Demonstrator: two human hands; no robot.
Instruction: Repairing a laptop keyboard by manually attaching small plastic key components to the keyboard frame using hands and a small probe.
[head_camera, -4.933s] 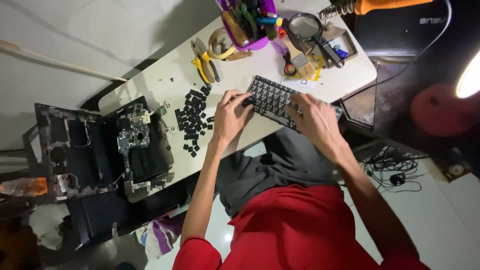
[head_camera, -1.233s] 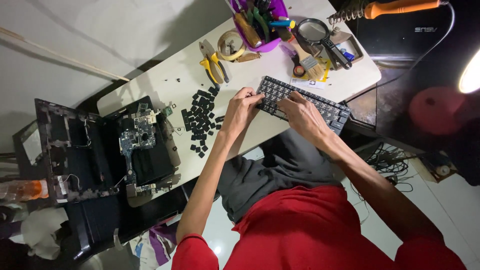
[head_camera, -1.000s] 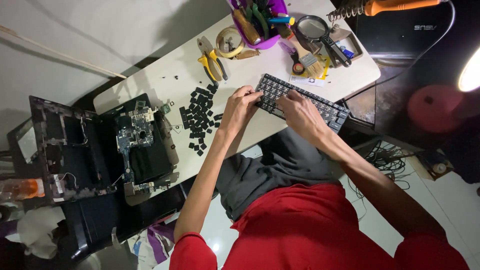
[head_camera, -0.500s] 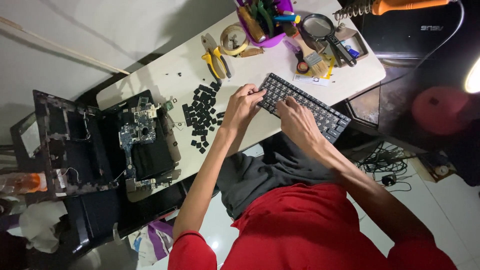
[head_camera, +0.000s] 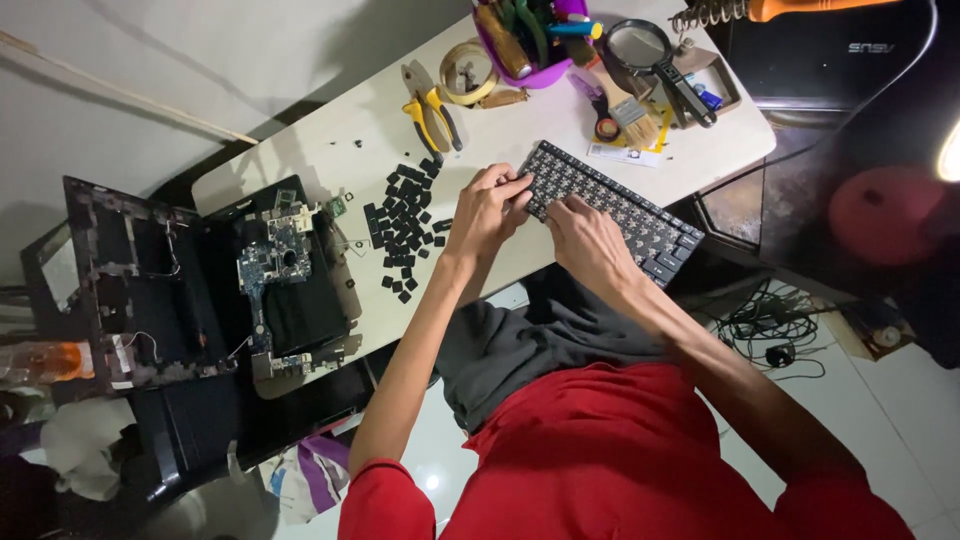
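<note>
Big white table (head_camera: 340, 150) takes up most of the shot, seen from above, with a gutted black laptop (head_camera: 200, 290) hanging off its left end, lid open and the blue board (head_camera: 268, 262) exposed in the base. Next biggest is the keyboard (head_camera: 640, 215), a bare black one lying at an angle along the near edge of the table, its right end sticking out past the edge. Both hands are on its left end: the left hand (head_camera: 485, 210) grips the corner, fingers (head_camera: 512, 188) curled over the top edge and clenched onto it, and the right hand (head_camera: 590, 240) lies flat on top just beside it, fingers (head_camera: 562, 208) bent down and pressing on the key area, though I can't tell if they pinch anything. Left of the hands is a loose pile of black keycaps (head_camera: 405, 215) spread on the table, near the left hand but not touching it. Further back there's a purple cup (head_camera: 535, 40) stuffed with tools, a magnifier (head_camera: 645, 45) just to its right, a brush (head_camera: 625, 105) below that, yellow pliers (head_camera: 430, 110) and a tape roll (head_camera: 470, 75) next to them.
</note>
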